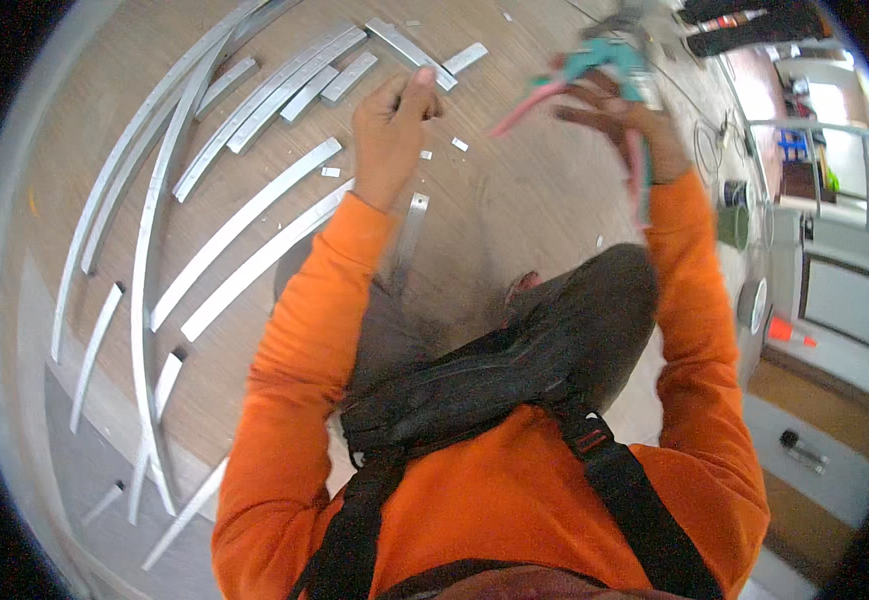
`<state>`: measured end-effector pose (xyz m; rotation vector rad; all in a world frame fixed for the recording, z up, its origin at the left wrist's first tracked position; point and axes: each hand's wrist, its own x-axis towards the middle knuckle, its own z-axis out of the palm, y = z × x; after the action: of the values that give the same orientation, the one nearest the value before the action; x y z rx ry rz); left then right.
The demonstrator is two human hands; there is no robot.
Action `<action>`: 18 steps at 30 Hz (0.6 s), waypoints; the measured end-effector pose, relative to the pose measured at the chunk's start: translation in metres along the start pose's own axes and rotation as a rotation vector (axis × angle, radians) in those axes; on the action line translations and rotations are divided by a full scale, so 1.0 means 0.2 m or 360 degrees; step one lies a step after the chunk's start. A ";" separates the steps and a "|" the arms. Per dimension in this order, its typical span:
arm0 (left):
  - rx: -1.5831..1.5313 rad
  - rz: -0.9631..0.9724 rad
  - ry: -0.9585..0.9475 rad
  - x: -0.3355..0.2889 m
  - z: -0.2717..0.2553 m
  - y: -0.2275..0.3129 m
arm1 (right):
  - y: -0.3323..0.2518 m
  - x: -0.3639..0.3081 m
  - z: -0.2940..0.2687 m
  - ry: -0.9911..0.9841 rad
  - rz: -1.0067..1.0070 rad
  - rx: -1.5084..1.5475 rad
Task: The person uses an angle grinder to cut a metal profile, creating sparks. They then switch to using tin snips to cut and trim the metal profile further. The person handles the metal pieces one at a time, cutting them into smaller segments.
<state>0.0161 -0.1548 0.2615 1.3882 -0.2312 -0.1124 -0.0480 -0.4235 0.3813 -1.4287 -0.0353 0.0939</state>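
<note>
In the head view, we record the right hand (646, 125) raised above the floor (524, 190), its fingers spread around a teal-and-pink plier-type tool (604, 58) with handles standing wide apart; motion blur hides the tool's tip. We find the left hand (391, 125) with fingers curled and thumb extended, near the lower end of a short metal channel (394, 40); we cannot tell whether it touches or grips anything. Longer metal channels (249, 115) lie on the floor to the left, and small metal offcuts (460, 145) lie between the hands. In our judgement, sound handling calls for both handles seated in the palm and fingers before squeezing, the metal steadied flat, and the left fingers kept clear of the tool's tip and cut edges.
</note>
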 end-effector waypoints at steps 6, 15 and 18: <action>-0.0047 -0.0468 -0.0724 -0.08 -0.06 0.09 | 0.34 0.11 0.13 -0.0446 0.0384 0.0178; -0.0484 -0.0822 -0.0006 -0.18 0.11 0.13 | 0.32 0.15 -0.01 -0.0081 0.0200 -0.0734; -0.0573 -0.0811 0.0181 -0.25 0.17 0.17 | 0.42 0.17 -0.02 -0.0019 -0.0112 -0.0993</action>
<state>-0.0414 -0.1711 0.2961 1.0630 0.2347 -0.4733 -0.0165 -0.4133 0.2971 -2.0479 -0.1335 0.0329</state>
